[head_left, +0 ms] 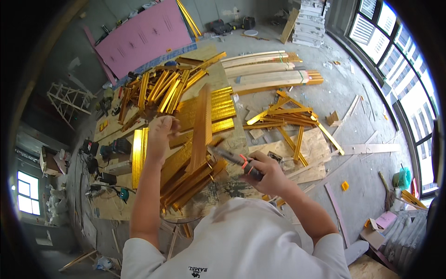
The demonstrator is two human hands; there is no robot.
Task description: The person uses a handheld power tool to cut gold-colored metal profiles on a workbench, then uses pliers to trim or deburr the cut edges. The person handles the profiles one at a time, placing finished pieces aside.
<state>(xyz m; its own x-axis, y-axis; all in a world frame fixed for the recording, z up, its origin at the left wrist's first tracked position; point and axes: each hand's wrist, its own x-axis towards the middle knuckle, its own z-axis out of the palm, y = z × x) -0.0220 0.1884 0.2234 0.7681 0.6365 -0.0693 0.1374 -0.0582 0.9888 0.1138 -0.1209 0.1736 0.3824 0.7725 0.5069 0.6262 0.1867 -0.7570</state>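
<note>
My right hand (268, 172) grips a pair of snips (239, 161) with black and orange handles. Their dark jaws point left, toward a gold metal channel strip (201, 128) that stands out blurred over the table. My left hand (165, 132) is left of that strip, apart from it; its fingers are loosely curled, a little blurred, with nothing visible in them. Below the strip lies a pile of cut gold channels (193, 186). Flat ribbed gold strips (223, 104) lie side by side just beyond, and another gold strip (137, 158) is beside my left forearm.
The wooden worktable (239, 135) carries a heap of gold channel pieces (162, 88) at its far side and a cordless drill (116, 147) at left. Gold offcuts (292, 114) cover a board on the floor at right. Bundled timber strips (274, 79) lie beyond; a pink panel (144, 39) leans behind.
</note>
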